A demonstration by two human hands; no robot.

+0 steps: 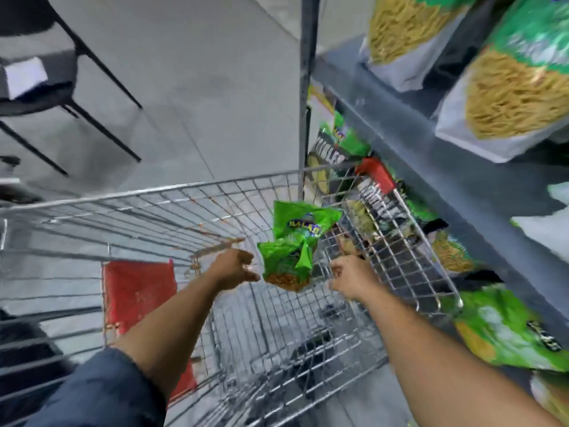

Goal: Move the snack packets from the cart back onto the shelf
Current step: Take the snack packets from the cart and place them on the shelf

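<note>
Two crumpled green snack packets lie together inside the wire cart, against its far right corner. My left hand reaches in from the left, fingers spread, its fingertips just short of the lower packet's left edge. On the other side my right hand hovers with loosely curled fingers, a small gap away from the packets. Neither hand grips anything. The grey metal shelf stands right beside the cart on the right.
The shelf holds large noodle-snack bags on top and green packets lower down. A red flap hangs in the cart at the left. A black chair stands on the grey floor at the upper left.
</note>
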